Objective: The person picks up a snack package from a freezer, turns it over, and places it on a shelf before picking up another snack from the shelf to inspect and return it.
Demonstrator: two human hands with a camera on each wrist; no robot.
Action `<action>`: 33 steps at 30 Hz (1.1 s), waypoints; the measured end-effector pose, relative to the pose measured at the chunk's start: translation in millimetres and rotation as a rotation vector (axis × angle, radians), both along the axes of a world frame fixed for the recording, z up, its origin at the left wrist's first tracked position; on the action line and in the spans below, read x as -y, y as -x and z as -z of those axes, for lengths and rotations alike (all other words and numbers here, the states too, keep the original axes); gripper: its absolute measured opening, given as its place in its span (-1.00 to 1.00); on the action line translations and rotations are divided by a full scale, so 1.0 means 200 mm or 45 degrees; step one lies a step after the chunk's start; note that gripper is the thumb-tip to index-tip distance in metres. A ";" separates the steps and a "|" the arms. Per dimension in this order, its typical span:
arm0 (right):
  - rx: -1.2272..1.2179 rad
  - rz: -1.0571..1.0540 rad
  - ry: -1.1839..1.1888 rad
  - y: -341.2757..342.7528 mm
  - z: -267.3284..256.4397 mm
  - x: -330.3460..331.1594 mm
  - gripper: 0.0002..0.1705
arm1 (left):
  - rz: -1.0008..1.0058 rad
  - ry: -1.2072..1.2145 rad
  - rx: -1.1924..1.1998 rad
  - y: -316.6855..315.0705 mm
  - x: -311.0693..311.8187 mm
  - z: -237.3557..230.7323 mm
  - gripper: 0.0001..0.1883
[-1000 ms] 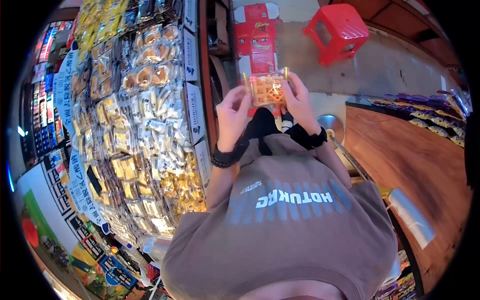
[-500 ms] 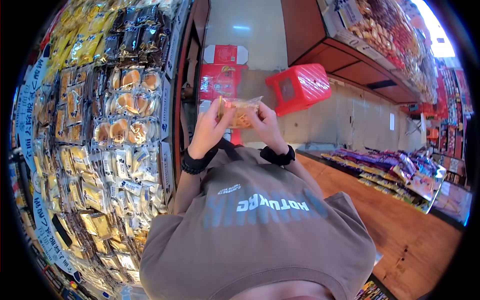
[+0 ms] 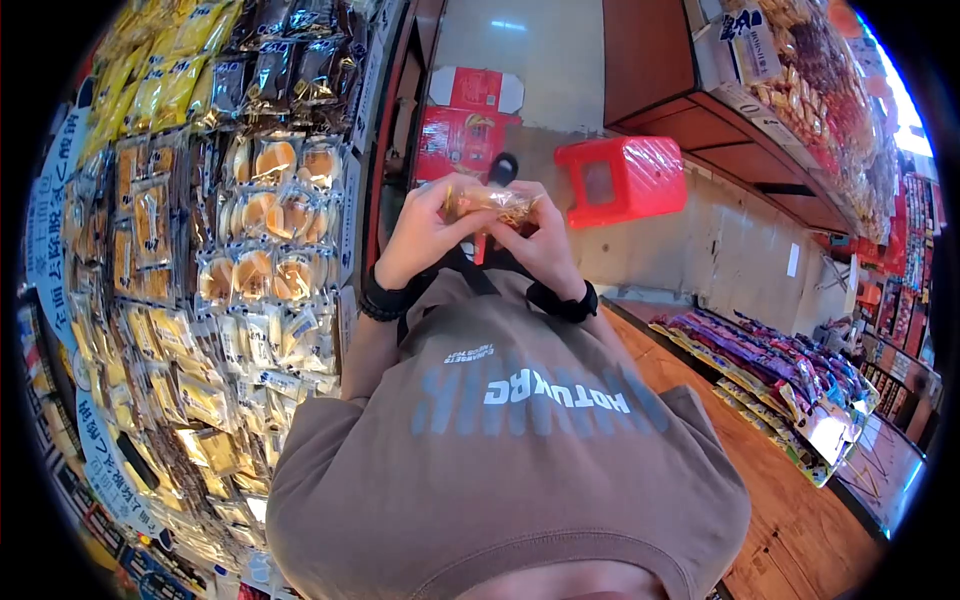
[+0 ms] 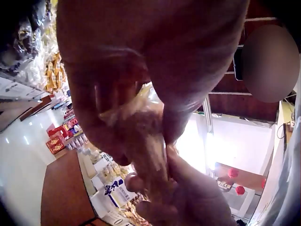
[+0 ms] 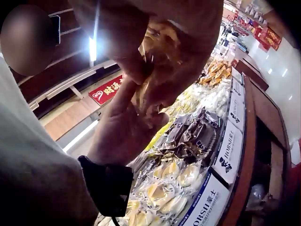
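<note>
Both hands pinch a waffle in a clear plastic packet (image 3: 492,202), held up in front of the chest. My left hand (image 3: 418,232) grips its left end, thumb lying along the near side. The right hand (image 3: 543,240) grips the other end, its thumb close to the left thumb. In the head view the packet is tilted and seen narrow, its shiny film catching light. From the left wrist, the crinkled wrapper (image 4: 143,125) shows between the dark, shaded fingers. The right wrist view shows the orange-brown packet (image 5: 162,44) partly hidden by fingers.
On the left a display (image 3: 240,300) holds rows of wrapped snacks and cakes. A red stool (image 3: 625,180) and a flattened red carton (image 3: 465,140) are on the floor ahead. To the right stand a wooden counter (image 3: 780,530) with purple packets (image 3: 750,360) and another snack stand (image 3: 690,80).
The packet has turned from facing the head camera to a tilted, narrow view. My hands have come closer together around it. The head view has swung, bringing the right-hand snack stand into sight.
</note>
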State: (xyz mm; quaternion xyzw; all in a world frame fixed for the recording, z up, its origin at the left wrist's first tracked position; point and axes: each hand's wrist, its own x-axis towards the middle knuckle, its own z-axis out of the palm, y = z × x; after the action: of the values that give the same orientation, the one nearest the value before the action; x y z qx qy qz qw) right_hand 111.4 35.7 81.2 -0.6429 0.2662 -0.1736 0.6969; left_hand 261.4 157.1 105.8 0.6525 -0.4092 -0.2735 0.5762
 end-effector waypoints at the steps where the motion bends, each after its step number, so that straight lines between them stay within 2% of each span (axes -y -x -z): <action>1: 0.043 -0.038 0.057 -0.01 0.03 0.03 -0.67 | 0.095 -0.035 0.057 -0.03 0.02 0.00 -0.71; 3: 0.095 -0.060 0.089 -0.06 0.08 0.11 -0.64 | 0.117 -0.025 0.083 -0.08 0.08 0.02 -0.70; 5: 0.237 -0.091 0.409 -0.11 0.12 0.19 -0.63 | 0.151 -0.023 0.109 -0.13 0.14 0.01 -0.69; 12: 0.152 -0.264 0.317 -0.34 0.07 0.56 -0.69 | 0.030 -0.253 0.121 -0.33 0.44 -0.04 -0.73; 14: 0.186 -0.283 0.410 -0.41 0.06 0.67 -0.70 | 0.062 -0.290 0.198 -0.42 0.54 -0.02 -0.73; 16: 0.238 -0.218 0.361 -0.48 0.07 0.76 -0.68 | 0.118 -0.123 0.304 -0.50 0.67 -0.01 -0.74; 18: 0.372 -0.103 0.556 -0.55 0.06 0.87 -0.65 | 0.168 -0.129 0.316 -0.56 0.79 -0.02 -0.74; 20: 0.348 -0.043 0.545 -0.58 0.04 0.96 -0.63 | 0.183 -0.005 0.462 -0.62 0.92 -0.04 -0.70; 24: 0.371 -0.062 0.490 -0.65 -0.01 1.16 -0.61 | 0.182 -0.012 0.459 -0.68 1.14 -0.10 -0.61; 29: 0.343 -0.124 0.437 -0.76 0.00 1.32 -0.59 | 0.209 0.029 0.454 -0.80 1.28 -0.10 -0.64; 33: 0.232 -0.047 0.405 -0.88 -0.01 1.40 -0.57 | 0.205 0.033 0.419 -0.92 1.37 -0.10 -0.69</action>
State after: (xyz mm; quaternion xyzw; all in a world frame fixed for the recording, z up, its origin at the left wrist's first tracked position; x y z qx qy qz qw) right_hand 288.3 -243.8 84.0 -0.7315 0.1592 -0.2584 0.6106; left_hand 444.6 -116.9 124.9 0.6460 -0.5524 -0.2030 0.4862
